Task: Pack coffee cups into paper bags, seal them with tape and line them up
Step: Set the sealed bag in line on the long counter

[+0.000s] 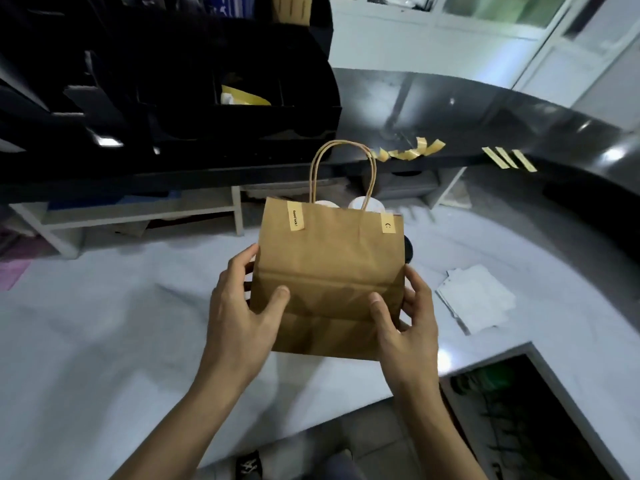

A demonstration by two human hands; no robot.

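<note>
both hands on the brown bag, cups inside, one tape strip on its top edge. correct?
Not quite: the head view shows two tape strips on the top edge, one near the left corner and one near the right corner. The rest holds: the left hand and right hand grip the brown bag, and cup lids show inside.

Cool, dim light falls around the paper bag (329,271), with glare spots on the black counter (519,116) behind it. Edges bow strongly, and the shelving left of the bag sinks into shadow.
</note>
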